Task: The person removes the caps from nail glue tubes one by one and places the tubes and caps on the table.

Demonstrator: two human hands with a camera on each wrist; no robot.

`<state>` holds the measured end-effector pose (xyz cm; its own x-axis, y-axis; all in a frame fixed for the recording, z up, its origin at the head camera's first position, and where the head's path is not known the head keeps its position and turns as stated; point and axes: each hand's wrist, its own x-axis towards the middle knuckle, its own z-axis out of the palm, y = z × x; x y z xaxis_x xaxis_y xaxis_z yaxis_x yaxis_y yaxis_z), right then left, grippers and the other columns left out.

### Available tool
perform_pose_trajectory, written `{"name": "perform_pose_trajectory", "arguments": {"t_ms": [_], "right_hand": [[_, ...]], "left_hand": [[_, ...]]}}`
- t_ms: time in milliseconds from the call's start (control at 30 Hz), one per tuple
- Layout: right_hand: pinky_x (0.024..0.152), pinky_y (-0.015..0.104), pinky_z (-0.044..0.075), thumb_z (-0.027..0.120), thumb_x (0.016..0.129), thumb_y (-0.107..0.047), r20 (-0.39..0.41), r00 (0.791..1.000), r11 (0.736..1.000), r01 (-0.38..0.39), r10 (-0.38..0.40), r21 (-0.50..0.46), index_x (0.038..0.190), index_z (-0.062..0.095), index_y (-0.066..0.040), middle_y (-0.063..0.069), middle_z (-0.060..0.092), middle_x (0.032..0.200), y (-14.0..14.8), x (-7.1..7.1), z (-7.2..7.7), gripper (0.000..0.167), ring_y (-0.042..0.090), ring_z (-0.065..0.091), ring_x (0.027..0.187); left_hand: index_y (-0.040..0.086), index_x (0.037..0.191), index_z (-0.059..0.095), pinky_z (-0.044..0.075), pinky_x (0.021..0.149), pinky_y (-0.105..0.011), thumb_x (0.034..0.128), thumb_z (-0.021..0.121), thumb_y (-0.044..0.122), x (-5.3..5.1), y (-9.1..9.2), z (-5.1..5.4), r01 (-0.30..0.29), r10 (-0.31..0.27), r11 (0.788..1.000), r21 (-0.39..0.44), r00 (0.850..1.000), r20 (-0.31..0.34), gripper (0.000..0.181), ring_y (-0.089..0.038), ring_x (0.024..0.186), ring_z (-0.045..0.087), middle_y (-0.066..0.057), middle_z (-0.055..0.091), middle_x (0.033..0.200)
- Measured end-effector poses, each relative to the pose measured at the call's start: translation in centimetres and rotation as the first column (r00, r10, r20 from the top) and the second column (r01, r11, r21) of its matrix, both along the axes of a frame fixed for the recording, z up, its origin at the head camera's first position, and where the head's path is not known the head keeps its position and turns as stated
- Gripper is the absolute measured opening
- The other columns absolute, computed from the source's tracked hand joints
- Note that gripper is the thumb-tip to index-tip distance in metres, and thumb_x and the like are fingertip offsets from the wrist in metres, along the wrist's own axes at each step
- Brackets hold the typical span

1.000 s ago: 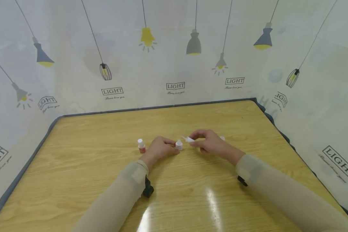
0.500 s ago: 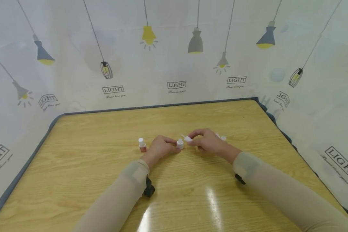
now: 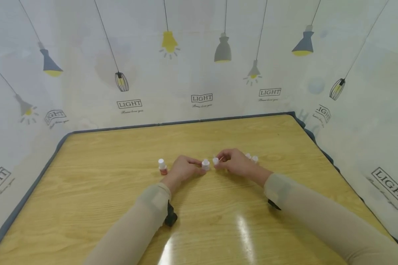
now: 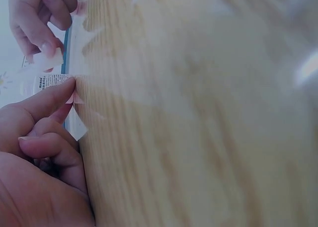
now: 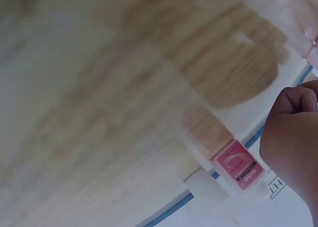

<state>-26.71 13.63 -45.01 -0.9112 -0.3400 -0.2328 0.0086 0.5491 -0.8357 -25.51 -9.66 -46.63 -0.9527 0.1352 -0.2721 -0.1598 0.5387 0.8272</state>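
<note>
My left hand [image 3: 185, 168] pinches a small white bottle [image 3: 205, 165] that stands upright on the table. In the left wrist view, thumb and finger lie on either side of that bottle [image 4: 49, 81], which has fine print on its label. Just right of it, my right hand [image 3: 235, 162] holds a small white cap [image 3: 216, 161] between its fingertips, apart from the bottle. The cap [image 4: 48, 61] also shows in the left wrist view, below the fingers of my right hand [image 4: 39, 18].
Left of my left hand stands a white-capped bottle with a red label [image 3: 163, 169]. Beyond my right hand are small white items [image 3: 254, 159]. The right wrist view shows a pink-labelled bottle [image 5: 239, 166]. A printed curtain rises behind the wooden table [image 3: 96, 165].
My right hand has turned the cap, whose round end now faces toward me instead of its side. My left hand keeps its hold on the bottle.
</note>
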Motion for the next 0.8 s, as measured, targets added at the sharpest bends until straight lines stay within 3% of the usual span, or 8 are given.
{"name": "perform_pose_trajectory", "arguments": {"t_ms": [367,633,800], "right_hand": [[0.070,0.025,0.051,0.081,0.095,-0.021,-0.019,1.000,0.999,-0.019,0.020,0.046,0.121,0.072,-0.006,0.008,0.073,0.104,-0.4,0.4,-0.4,0.031,0.014,0.060,0.081],[0.070,0.026,0.051,0.081,0.094,-0.019,-0.015,1.000,1.000,0.001,-0.001,0.025,0.119,0.073,-0.008,0.006,0.072,0.102,-0.5,0.1,-0.7,0.029,0.014,0.060,0.082],[0.070,0.025,0.051,0.081,0.094,-0.019,-0.016,1.000,1.000,-0.004,0.004,0.028,0.119,0.072,-0.008,0.004,0.071,0.100,-0.5,0.0,-0.9,0.029,0.013,0.060,0.082]], "left_hand": [[0.014,0.118,0.083,0.044,0.120,-0.049,0.0852,0.091,0.026,0.2,0.1,-0.3,-0.002,0.002,1.000,0.002,1.000,0.025,0.036,-0.032,0.139,0.059,-0.009,0.072,0.139],[0.013,0.118,0.083,0.049,0.095,-0.037,0.0852,0.091,0.026,0.0,0.3,0.1,-0.019,0.019,1.000,0.012,0.999,0.040,0.036,-0.024,0.112,0.059,-0.008,0.074,0.135],[0.014,0.118,0.083,0.048,0.099,-0.037,0.0853,0.091,0.026,-0.1,0.3,0.3,-0.017,0.017,1.000,-0.005,0.999,0.036,0.036,-0.025,0.116,0.059,-0.007,0.073,0.136]]}}
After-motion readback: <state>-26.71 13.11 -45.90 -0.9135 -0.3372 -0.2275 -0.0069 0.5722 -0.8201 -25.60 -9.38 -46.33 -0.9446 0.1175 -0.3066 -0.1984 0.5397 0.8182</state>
